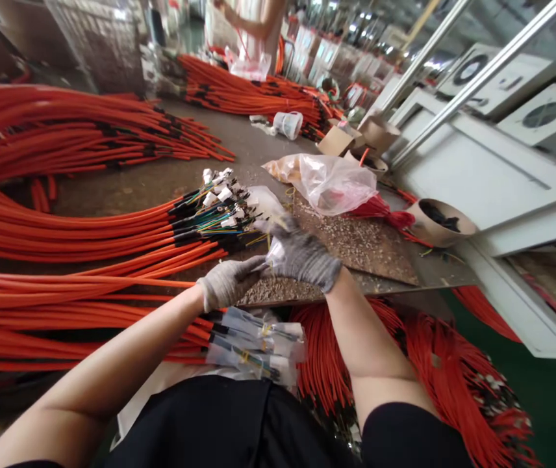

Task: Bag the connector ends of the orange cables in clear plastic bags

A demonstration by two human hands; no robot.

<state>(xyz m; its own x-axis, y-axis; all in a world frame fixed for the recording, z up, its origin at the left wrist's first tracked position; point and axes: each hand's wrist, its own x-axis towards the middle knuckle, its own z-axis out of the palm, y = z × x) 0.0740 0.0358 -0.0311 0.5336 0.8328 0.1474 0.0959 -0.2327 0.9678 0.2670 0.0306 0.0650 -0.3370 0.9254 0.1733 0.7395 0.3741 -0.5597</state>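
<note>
Both my hands wear grey knit gloves and meet at the table's front edge. My left hand (227, 281) is closed on the end of an orange cable. My right hand (302, 255) is closed round a small clear plastic bag (274, 255) at that cable's end, and its fingers reach toward the loose connector ends (219, 201) with white plugs and coloured wires. Orange cables (63, 227) fan out to the left across the table. Several cable ends wrapped in clear bags (258, 344) lie below the table edge over my lap.
A crumpled clear plastic bag (329, 182) and a paper bowl (441, 224) lie to the right, small cardboard boxes (336, 140) behind. Brown scraps (366, 240) cover the worktable. Another person (258, 26) stands at the far end by more orange cables. White machines (502, 162) border the right.
</note>
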